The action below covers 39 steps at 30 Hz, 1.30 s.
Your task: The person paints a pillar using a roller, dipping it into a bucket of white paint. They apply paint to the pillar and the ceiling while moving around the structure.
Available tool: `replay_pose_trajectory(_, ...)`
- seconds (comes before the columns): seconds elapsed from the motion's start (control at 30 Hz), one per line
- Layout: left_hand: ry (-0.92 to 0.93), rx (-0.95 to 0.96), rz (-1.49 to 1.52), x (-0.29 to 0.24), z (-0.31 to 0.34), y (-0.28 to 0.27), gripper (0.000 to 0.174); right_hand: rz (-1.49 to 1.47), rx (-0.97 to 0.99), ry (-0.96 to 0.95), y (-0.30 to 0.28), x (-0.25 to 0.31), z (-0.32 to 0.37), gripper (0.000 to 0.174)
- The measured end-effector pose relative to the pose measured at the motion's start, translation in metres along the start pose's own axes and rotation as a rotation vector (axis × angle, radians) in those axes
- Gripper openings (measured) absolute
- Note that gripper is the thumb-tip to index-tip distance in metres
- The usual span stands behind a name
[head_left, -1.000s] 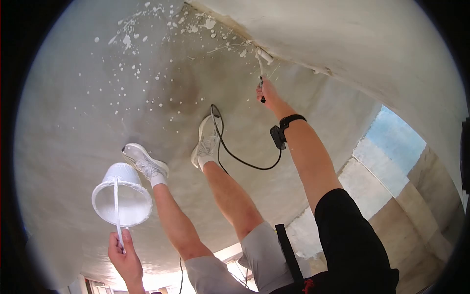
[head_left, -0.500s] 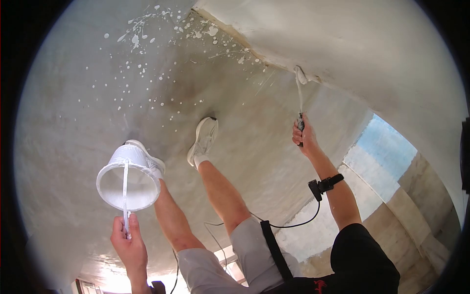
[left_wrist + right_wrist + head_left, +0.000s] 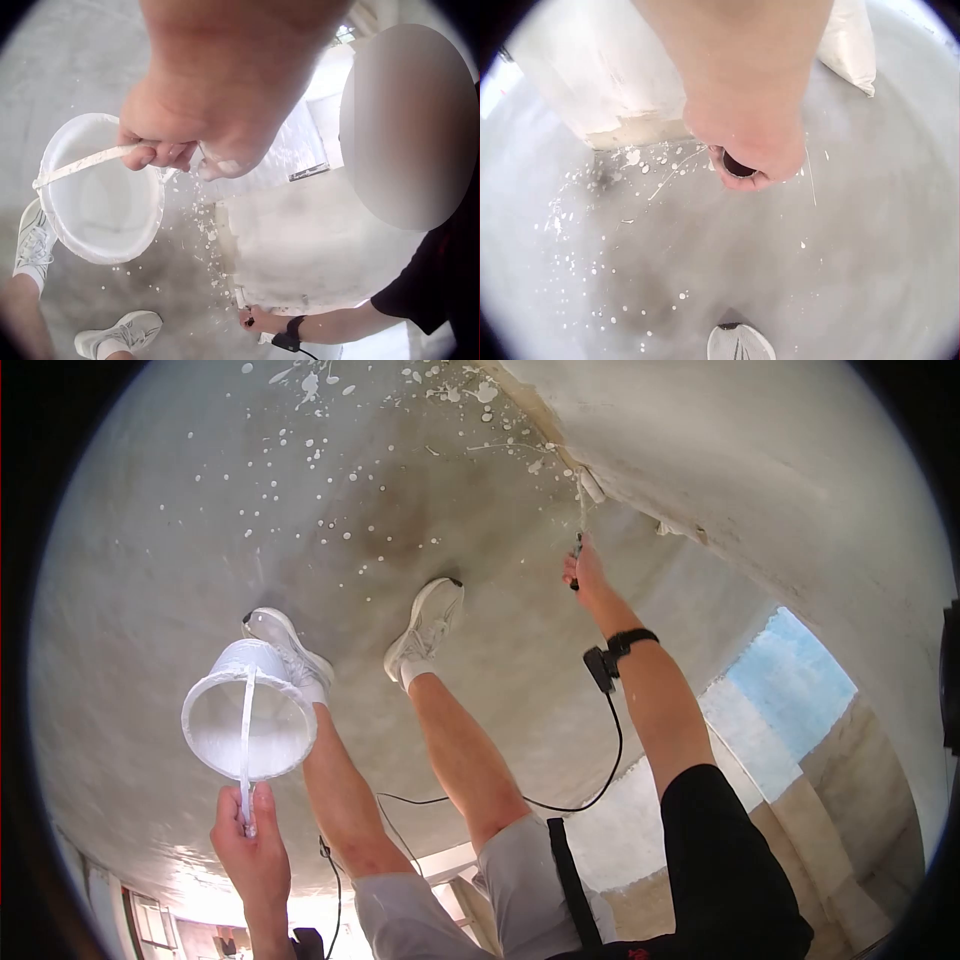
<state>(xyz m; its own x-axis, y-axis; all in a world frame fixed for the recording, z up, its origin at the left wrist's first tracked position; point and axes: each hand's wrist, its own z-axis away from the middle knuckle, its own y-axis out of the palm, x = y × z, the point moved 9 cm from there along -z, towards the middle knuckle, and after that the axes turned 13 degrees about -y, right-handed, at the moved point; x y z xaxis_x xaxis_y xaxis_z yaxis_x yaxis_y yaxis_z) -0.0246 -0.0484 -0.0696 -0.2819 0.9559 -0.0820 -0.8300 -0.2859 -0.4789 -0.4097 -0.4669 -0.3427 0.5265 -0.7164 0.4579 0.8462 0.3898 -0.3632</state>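
Observation:
In the head view my left hand (image 3: 255,860) grips the pale strap-like handle (image 3: 247,730) of a white paint bucket (image 3: 255,655), which hangs with its mouth facing me. White coats its rim and inner wall. From the left wrist view the fingers curl round the handle above the bucket (image 3: 112,251). At arm's length, my right hand (image 3: 588,572) holds a paint roller by its dark grip. The roller's white sleeve (image 3: 592,486) lies along the wall's bottom edge. In the right wrist view the right hand (image 3: 750,135) hides the roller except for the grip's hollow end (image 3: 739,166).
White paint spatters (image 3: 310,450) dot the grey floor by the wall (image 3: 760,470). Both shoes (image 3: 430,622) stand on the floor, the left one partly behind the bucket. A black cable (image 3: 610,760) hangs from the right wrist camera. A white sack-like shape (image 3: 851,49) stands beside the wall.
The roller went right and up onto the wall face, then came back left to its bottom edge, my right arm bending and stretching out again. The bucket stays in my left hand.

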Motion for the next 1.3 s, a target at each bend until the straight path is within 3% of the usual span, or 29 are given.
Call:
replay_pose_trajectory(0.33, 0.004, 0.028, 0.130, -0.006, 0.007, -0.002, 0.030, -0.008, -0.122, -0.046, -0.081, 0.070, 0.160, 0.048)
replay_pose_trajectory(0.5, 0.081, 0.011, 0.110, -0.012, 0.008, -0.001, 0.033, 0.051, -0.168, -0.009, -0.094, 0.061, 0.150, 0.048)
replay_pose_trajectory(0.77, 0.105, 0.005, 0.088, -0.016, 0.005, 0.002, 0.034, 0.113, -0.015, -0.033, -0.016, 0.014, 0.031, 0.047)
replay_pose_trajectory(0.93, 0.104, 0.008, 0.117, -0.023, 0.005, 0.008, 0.029, -0.031, -0.113, 0.021, 0.003, 0.009, 0.038, 0.048)
replay_pose_trajectory(1.07, 0.115, -0.019, 0.133, -0.022, 0.007, 0.009, 0.025, -0.094, 0.045, 0.010, 0.044, 0.018, 0.049, 0.049)
replay_pose_trajectory(1.13, 0.101, -0.018, 0.160, -0.019, 0.007, 0.009, 0.026, 0.100, 0.154, -0.047, 0.080, 0.039, 0.049, 0.048)
replay_pose_trajectory(1.3, 0.065, 0.011, 0.154, -0.005, 0.003, 0.013, 0.029, -0.007, 0.158, -0.137, 0.152, 0.078, 0.013, 0.043)
